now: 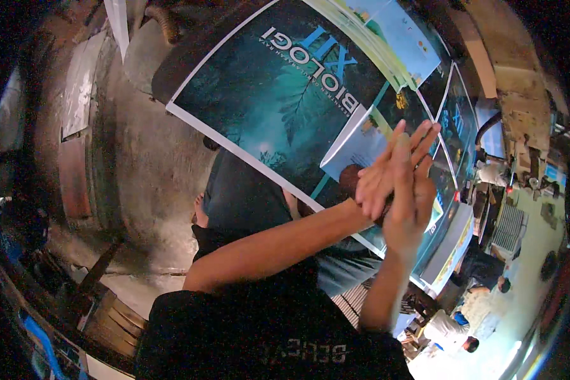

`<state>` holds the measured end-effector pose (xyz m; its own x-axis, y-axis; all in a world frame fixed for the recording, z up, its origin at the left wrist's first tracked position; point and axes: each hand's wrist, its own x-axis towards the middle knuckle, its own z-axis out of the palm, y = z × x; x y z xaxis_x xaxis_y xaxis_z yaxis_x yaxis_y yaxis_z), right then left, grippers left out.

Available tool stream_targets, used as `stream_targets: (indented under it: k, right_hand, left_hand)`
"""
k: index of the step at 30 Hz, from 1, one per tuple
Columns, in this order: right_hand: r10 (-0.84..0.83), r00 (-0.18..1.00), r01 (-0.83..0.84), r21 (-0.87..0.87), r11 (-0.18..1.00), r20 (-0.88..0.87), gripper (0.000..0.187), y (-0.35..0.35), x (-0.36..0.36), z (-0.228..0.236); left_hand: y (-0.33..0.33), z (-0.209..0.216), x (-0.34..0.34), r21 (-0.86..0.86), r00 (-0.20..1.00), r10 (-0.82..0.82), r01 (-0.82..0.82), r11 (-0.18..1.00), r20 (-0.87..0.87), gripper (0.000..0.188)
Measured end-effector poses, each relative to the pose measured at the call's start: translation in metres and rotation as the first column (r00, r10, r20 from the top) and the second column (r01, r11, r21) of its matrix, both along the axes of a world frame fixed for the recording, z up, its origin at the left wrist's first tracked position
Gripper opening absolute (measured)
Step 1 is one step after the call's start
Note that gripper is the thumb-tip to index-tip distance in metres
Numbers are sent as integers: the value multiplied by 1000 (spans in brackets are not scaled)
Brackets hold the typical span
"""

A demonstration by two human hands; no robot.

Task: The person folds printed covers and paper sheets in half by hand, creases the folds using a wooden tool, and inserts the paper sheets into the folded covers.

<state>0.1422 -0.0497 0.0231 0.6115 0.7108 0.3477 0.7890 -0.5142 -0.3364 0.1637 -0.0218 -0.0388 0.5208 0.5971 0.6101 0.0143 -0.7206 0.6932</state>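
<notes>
My left hand (pixel 377 183) and my right hand (pixel 411 206) are pressed against each other, crossing over a large printed sheet (pixel 234 120). The fingers of both are stretched out, and I see nothing held between them. The sheet is dark teal with a leaf picture and white and blue lettering. Just beneath my left hand shows a dark brown rounded object (pixel 349 179), mostly covered, so its kind is unclear. Beside the hands, a curled pale blue printed flap (pixel 348 142) lifts off the sheet.
More printed sheets (pixel 392 35) with green and blue pictures lie on the far side. At the left is a worn concrete floor (pixel 152 164). Two other people are at the lower right, one in a white shirt (pixel 446 329), one in dark clothes (pixel 478 269). A ridged grey panel (pixel 510 228) stands at right.
</notes>
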Motion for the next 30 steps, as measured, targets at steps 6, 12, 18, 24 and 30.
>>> stream_targets:
  k: [6, 12, 18, 24, 30]
  right_hand:
    - [90, 995, -76, -239, 968, 50, 35, -22, 13, 57]
    - [-224, 971, 222, 31, 975, 85, 50, 2, -19, -38]
    - [-71, 818, 101, -22, 995, 571, 54, 6, 12, -49]
    - [-42, 999, 40, -192, 981, -4, 44, -4, -3, 52]
    - [-192, 960, 223, -140, 965, 205, 50, 12, -8, -21]
  left_hand:
    - [3, 11, -13, -1, 985, -55, 55, 998, -161, 65]
    - [-7, 2, -11, 17, 995, 33, -31, 999, -92, 67]
    - [-4, 0, -6, 12, 996, 31, -31, 999, -85, 70]
    - [3, 3, -16, 15, 992, 16, -14, 1000, -122, 73]
    - [-1, 8, -11, 11, 997, 29, -28, 1000, -66, 62]
